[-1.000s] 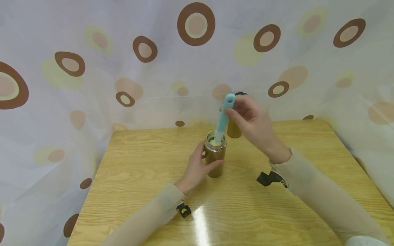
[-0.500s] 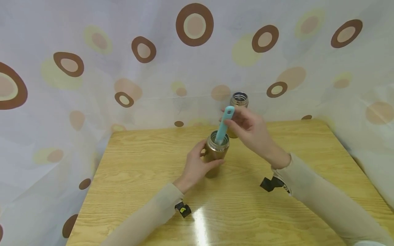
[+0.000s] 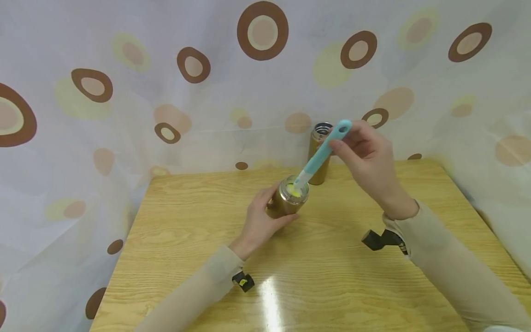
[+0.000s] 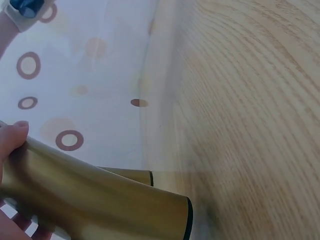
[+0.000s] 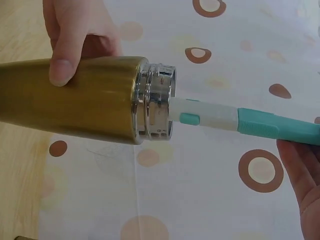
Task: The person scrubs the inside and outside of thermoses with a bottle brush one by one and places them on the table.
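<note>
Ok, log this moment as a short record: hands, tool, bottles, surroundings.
Left hand: grips the gold bottle, tilted and uncapped
Right hand: pinches the turquoise-and-white tool near its turquoise end
Tool position: slanted, lower end inside the gold bottle
Visible at the opening: something yellow
Second bottle: upright, uncapped, behind the first
Surface: wooden table
Backdrop: patterned sheet

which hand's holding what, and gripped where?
Left hand: nearer gold bottle, gripped round the body below its metal neck. Right hand: teal-and-white tool, pinched on the teal handle near its holed end.
</note>
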The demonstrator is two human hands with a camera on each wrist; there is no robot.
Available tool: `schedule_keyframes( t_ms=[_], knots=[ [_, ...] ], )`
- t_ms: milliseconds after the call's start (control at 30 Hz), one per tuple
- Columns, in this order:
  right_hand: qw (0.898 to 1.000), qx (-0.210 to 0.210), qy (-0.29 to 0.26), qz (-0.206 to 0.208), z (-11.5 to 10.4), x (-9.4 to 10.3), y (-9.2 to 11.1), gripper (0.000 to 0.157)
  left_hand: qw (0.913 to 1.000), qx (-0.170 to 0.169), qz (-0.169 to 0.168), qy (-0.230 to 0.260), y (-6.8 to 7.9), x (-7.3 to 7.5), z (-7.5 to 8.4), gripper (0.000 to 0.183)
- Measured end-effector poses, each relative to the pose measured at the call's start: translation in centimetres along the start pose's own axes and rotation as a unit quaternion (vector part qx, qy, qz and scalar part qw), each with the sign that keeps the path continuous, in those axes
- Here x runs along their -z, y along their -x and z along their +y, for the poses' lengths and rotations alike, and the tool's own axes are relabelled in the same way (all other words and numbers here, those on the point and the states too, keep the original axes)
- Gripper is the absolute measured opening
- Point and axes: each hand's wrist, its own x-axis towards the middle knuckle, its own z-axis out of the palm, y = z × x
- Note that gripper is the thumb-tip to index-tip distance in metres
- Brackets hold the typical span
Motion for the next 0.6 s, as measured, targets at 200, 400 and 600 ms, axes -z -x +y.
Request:
schedule_keyframes(
  t_ms=[200, 400, 600],
  knots=[
    [0.999, -0.034, -0.029, 0.019, 0.4, 0.5, 0.8, 0.013, 1.0000, 0.008, 0.005, -0.003, 0.1, 0.4, 0.1, 0.084],
    [0.995, -0.098, -0.013, -0.007, 1.8, 0.3, 3.3, 0.011, 0.9999, 0.011, -0.001, -0.011, 0.2, 0.4, -0.1, 0.083],
    [0.992, -0.118, -0.010, -0.047, 2.9, 0.1, 5.0, 0.011, 0.9997, 0.007, -0.011, -0.019, 0.4, 0.4, -0.3, 0.083]
  ],
)
